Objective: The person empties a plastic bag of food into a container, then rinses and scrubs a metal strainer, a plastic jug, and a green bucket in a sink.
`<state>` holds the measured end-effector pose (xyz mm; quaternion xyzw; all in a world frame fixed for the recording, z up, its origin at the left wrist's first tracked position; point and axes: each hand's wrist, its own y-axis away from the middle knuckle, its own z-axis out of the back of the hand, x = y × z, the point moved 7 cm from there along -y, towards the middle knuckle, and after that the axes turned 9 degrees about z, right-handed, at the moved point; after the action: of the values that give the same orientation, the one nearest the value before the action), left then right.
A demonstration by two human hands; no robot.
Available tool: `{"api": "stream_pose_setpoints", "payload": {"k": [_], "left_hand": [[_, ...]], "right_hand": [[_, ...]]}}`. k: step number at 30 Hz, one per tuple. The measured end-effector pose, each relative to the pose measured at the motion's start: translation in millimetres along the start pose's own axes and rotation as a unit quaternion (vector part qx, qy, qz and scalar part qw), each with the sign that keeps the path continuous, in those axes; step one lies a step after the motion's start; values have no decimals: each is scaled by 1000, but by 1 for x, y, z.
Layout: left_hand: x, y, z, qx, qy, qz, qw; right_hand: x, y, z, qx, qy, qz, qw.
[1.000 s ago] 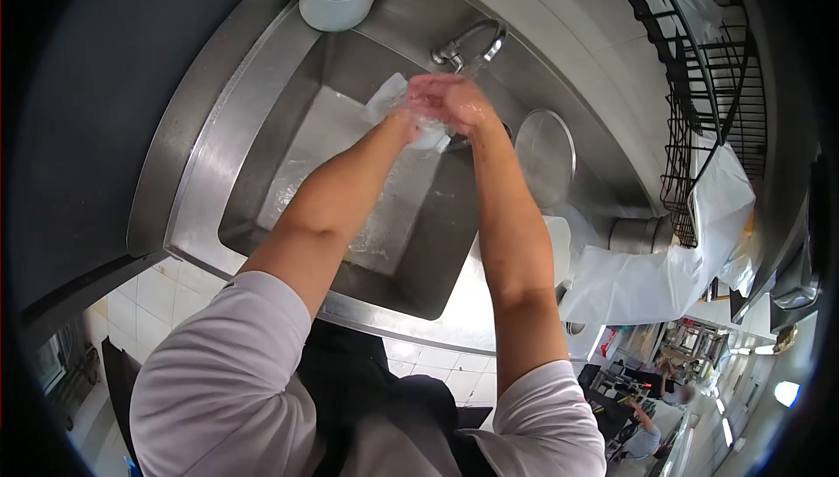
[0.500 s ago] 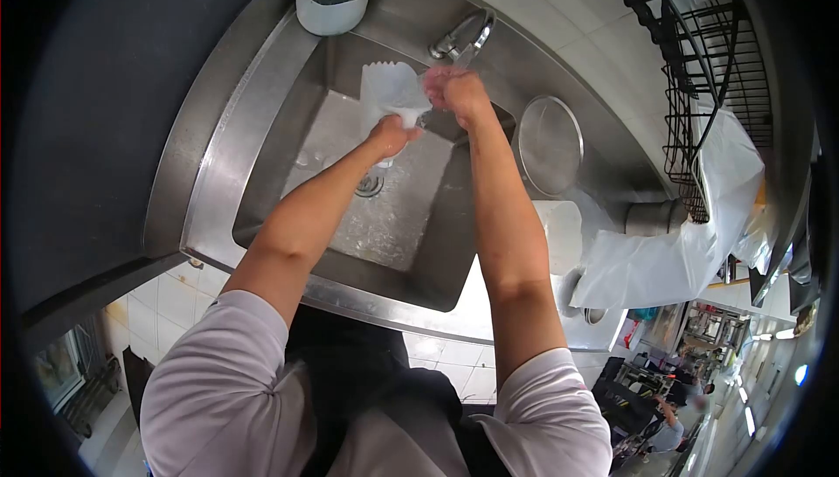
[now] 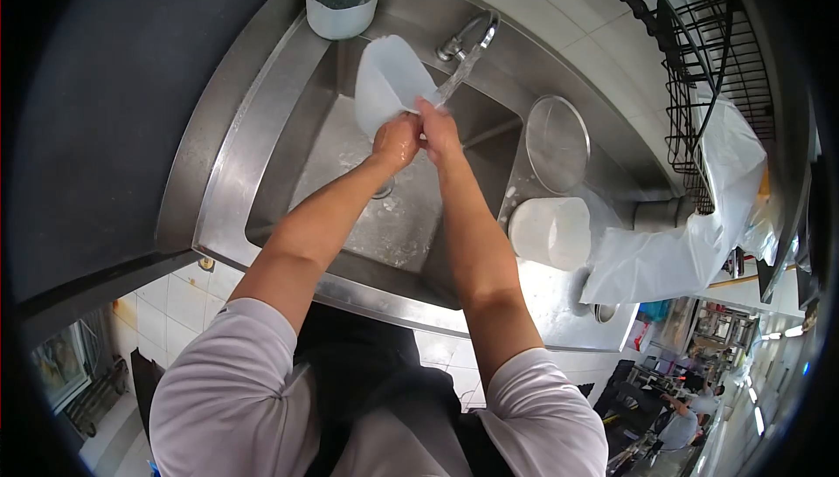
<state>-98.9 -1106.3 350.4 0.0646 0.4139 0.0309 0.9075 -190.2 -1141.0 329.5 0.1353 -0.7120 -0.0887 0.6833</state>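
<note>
A white translucent plastic scoop-like container (image 3: pixel 384 84) is tilted over the metal sink (image 3: pixel 350 215). My left hand (image 3: pixel 398 140) is closed on its lower end. Right beside it, my right hand (image 3: pixel 438 130) also grips the container near its edge, the two hands touching. Water runs from the chrome faucet (image 3: pixel 476 36) down toward the container's right side. Both hands look wet, and the fingers are partly hidden behind the container and each other.
At the back left corner stands a white tub (image 3: pixel 343 18) with a dark green pad inside. Right of the basin are a round mesh strainer (image 3: pixel 558 145), a white container (image 3: pixel 551 232) and plastic sheeting (image 3: pixel 655 259). A black wire rack (image 3: pixel 699 84) hangs upper right. People are far off at lower right.
My right hand has moved down from beneath the faucet onto the container. The container has turned, its opening now facing the faucet, and the running water shows clearly.
</note>
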Motion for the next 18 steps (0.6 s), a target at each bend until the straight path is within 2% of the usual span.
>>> {"api": "stream_pose_setpoints", "payload": {"k": [1,4,7,8,9,10,13,15,17,18], "left_hand": [[0,3,0,-20,-4,-13,1000],[-3,13,-2,25,9,-65,997],[-16,48,32,-82,100,-171,977],[-4,56,33,-67,75,-144,984],[12,64,39,-51,48,-118,991],[29,70,44,-35,21,-91,995],[81,85,55,-27,2,-10,1000],[102,87,61,-42,8,17,999],[107,89,65,-53,12,36,998],[103,88,67,-56,13,39,998]], "right_hand": [[-1,-3,3,-45,-19,23,999],[-29,-33,29,-93,-32,-3,995],[-41,-52,44,-70,27,-13,997],[-32,-53,39,3,142,20,990],[-22,-53,33,66,269,74,958],[-17,-52,28,106,339,120,927],[-41,-54,40,17,106,91,990],[-26,-53,42,15,293,248,923],[-40,-64,40,19,359,311,880],[-60,-84,43,21,337,301,892]]}}
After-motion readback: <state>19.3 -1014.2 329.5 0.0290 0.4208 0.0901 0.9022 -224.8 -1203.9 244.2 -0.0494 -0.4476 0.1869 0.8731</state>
